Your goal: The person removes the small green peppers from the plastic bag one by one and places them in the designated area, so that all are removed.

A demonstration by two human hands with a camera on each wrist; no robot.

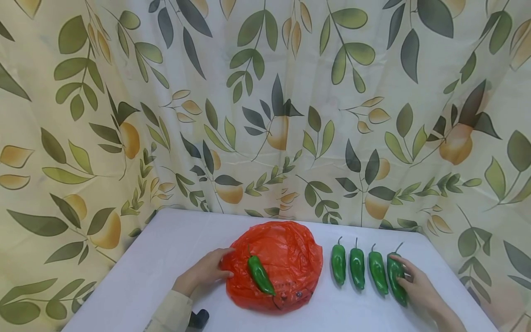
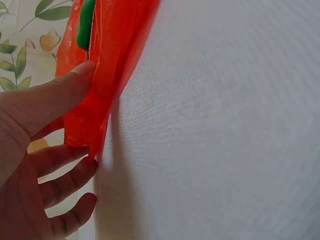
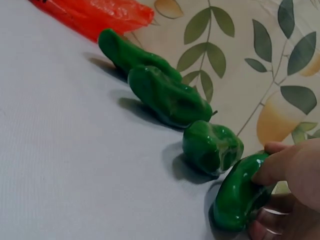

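Note:
A crumpled red plastic bag [image 1: 290, 258] lies on the table, and one green pepper [image 1: 260, 275] rests slantwise on top of it. My left hand [image 1: 205, 268] is at the bag's left edge, thumb and fingers spread apart. In the left wrist view its thumb [image 2: 75, 82] lies against the red plastic, with the other fingers loosely bent by the bag's edge. To the right, my right hand [image 1: 419, 286] grips the rightmost green pepper [image 3: 240, 192], thumb on one side and fingers around the other. That pepper is at the end of a row.
Left of the gripped one, three more green peppers stand in the row: a near one [image 1: 378, 273], a middle one [image 1: 357, 269] and one nearest the bag [image 1: 338, 264]. A black object [image 1: 199, 319] shows beside the left sleeve. A leaf-patterned curtain [image 1: 257, 175] hangs behind the white table [image 1: 174, 230].

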